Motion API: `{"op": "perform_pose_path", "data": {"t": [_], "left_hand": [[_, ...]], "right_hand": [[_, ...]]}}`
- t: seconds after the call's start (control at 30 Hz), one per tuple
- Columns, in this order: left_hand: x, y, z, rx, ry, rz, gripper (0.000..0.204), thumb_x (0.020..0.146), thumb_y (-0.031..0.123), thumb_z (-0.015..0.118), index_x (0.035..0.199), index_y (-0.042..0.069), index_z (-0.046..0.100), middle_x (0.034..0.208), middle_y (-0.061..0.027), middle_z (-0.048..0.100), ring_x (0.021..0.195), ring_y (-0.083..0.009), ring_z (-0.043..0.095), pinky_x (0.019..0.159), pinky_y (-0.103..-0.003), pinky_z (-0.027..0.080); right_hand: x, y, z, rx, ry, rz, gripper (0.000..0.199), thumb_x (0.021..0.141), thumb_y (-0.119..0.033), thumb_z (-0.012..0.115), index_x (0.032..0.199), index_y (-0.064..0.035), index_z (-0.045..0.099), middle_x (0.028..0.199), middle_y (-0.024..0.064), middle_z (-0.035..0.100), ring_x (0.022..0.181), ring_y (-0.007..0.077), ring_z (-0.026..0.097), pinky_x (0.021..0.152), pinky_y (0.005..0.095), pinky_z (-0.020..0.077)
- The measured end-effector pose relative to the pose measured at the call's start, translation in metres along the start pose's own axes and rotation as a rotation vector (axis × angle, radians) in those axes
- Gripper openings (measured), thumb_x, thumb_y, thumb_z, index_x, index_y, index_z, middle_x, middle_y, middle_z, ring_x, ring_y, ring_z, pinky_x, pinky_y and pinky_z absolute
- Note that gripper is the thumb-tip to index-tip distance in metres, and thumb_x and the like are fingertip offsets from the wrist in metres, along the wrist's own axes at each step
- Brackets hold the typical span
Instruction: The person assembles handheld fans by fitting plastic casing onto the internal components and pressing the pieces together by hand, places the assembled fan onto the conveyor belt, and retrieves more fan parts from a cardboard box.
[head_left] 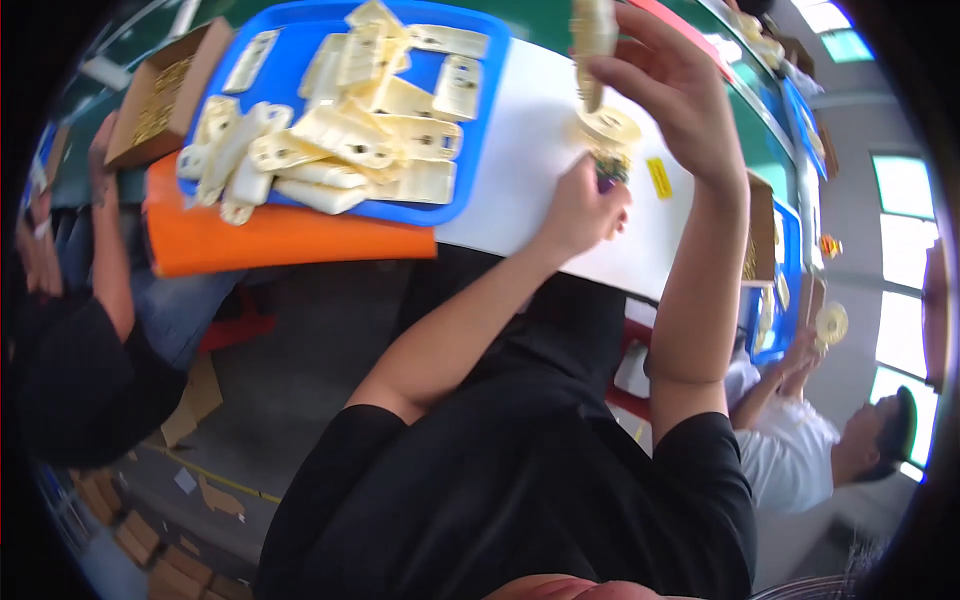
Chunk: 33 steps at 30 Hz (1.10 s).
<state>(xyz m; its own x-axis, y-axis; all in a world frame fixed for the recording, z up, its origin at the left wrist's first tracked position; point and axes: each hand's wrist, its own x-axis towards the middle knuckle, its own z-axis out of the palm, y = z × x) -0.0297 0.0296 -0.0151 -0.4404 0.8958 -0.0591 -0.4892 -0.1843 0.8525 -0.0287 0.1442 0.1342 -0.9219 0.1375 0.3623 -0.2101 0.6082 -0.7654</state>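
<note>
Your right hand is raised above the bench, fingers curled around a cream plastic part that hangs down from your grip, its lower end just above a round cream reel lying on the white surface. Your left hand is lower, close to the near edge of the bench, closed into a loose fist around a small dark tool with a purple and green tip; that tip sits right beside the reel, and the blur keeps you from telling whether the two touch. A small yellow label lies on the white surface just to the right of the reel.

To your left, a blue tray holds a loose heap of cream plastic parts, piled over one another at all angles. The tray rests on an orange tray whose front edge juts out toward you. Beyond them, at the far left, an open cardboard box holds small yellowish pieces.

Another person in dark clothes sits at your left side, one arm up near the box. At your right, a person in a white shirt holds a round cream reel near another blue tray.
</note>
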Motion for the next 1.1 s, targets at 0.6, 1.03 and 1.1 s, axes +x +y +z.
{"op": "perform_pose_path", "data": {"t": [0.6, 1.03, 1.1], "left_hand": [[0.007, -0.010, 0.016, 0.065, 0.048, 0.045, 0.017, 0.095, 0.005, 0.055, 0.109, -0.003, 0.051, 0.095, -0.0122, 0.067, 0.079, -0.0176, 0.070, 0.070, -0.032, 0.061], [0.005, -0.018, 0.016, 0.121, 0.009, 0.125, 0.018, 0.100, 0.008, 0.052, 0.115, -0.001, 0.048, 0.104, -0.0100, 0.064, 0.093, -0.0142, 0.065, 0.083, -0.032, 0.056], [0.005, -0.019, 0.013, 0.042, 0.008, 0.095, 0.020, 0.101, 0.011, 0.050, 0.118, 0.000, 0.048, 0.108, -0.0098, 0.063, 0.097, -0.0145, 0.064, 0.086, -0.033, 0.055]], "right_hand": [[-0.213, 0.012, 0.047, 0.621, 0.688, 0.632, 0.043, 0.101, -0.012, 0.065, 0.137, 0.0089, 0.055, 0.122, 0.0190, 0.069, 0.111, 0.0255, 0.069, 0.092, 0.0391, 0.0596], [-0.194, 0.028, 0.084, 0.147, 0.854, 0.432, 0.043, 0.089, -0.013, 0.082, 0.125, 0.0037, 0.067, 0.101, 0.0094, 0.071, 0.094, 0.0189, 0.072, 0.081, 0.0297, 0.0588], [-0.189, 0.027, 0.084, 0.031, 0.858, 0.462, 0.044, 0.086, -0.014, 0.084, 0.124, 0.0023, 0.068, 0.101, 0.0098, 0.071, 0.091, 0.0186, 0.072, 0.078, 0.0297, 0.0581]]}}
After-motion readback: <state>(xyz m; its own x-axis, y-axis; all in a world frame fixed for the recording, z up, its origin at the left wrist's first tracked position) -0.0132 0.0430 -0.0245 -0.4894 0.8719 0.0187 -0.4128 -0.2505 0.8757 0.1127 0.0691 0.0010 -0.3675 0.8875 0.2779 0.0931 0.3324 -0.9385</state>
